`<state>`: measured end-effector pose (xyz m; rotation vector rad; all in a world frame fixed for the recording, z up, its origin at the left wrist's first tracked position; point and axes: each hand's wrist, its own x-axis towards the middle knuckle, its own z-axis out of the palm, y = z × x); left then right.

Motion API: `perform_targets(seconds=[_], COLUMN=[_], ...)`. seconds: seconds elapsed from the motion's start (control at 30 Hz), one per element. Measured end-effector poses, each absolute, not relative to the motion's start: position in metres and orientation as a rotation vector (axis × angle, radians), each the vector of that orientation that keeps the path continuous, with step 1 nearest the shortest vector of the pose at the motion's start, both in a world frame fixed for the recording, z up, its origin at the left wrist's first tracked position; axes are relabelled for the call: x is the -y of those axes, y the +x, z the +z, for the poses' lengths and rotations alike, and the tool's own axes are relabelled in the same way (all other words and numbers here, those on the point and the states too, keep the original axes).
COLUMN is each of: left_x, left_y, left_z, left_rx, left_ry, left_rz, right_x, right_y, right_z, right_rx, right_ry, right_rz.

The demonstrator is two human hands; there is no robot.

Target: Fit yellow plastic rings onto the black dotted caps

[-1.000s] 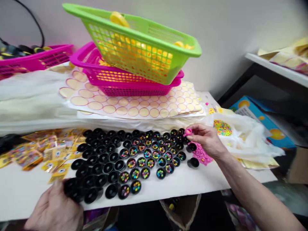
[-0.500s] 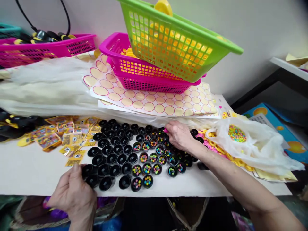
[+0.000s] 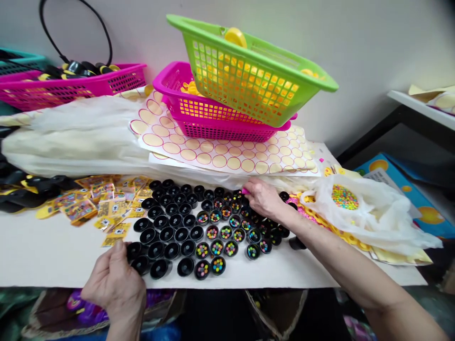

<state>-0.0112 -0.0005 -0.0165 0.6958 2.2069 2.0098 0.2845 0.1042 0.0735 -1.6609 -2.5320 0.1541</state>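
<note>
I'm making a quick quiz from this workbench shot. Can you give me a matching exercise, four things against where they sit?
Things:
1. green basket
2. plastic bag of coloured beads
3. left hand
4. right hand

Places:
A. at the near left corner of the black cups
B. tilted on top of a pink basket
C. at the far side of the cups
D. right of the cups

Pairs: 1-B, 2-D, 3-A, 4-C

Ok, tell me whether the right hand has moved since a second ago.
Yes. The right hand has moved left, from the right edge of the black cups to over the filled ones.
</note>
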Motion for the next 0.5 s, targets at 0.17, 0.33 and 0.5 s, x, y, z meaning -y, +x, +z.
perform_targets(seconds=[0.17, 0.33, 0.5], left_x=[0.0, -0.001, -0.003], left_y=[-0.009, -0.007, -0.008], left_z=[-0.012, -0.011, -0.012], left_rx=[-2.206, -2.183, -2.192], left_ry=[0.699, 0.67, 0.653], left_rz=[2.013, 2.039, 2.027], right_x=[-0.109, -0.102, -0.071], right_y=[0.281, 0.302, 0.392], right_z=[0.069, 0.076, 0.08], right_rx=[2.518, 1.991, 1.305], right_ry=[-1.591, -1.397, -1.337], right_rz=[0.111, 0.671, 0.639])
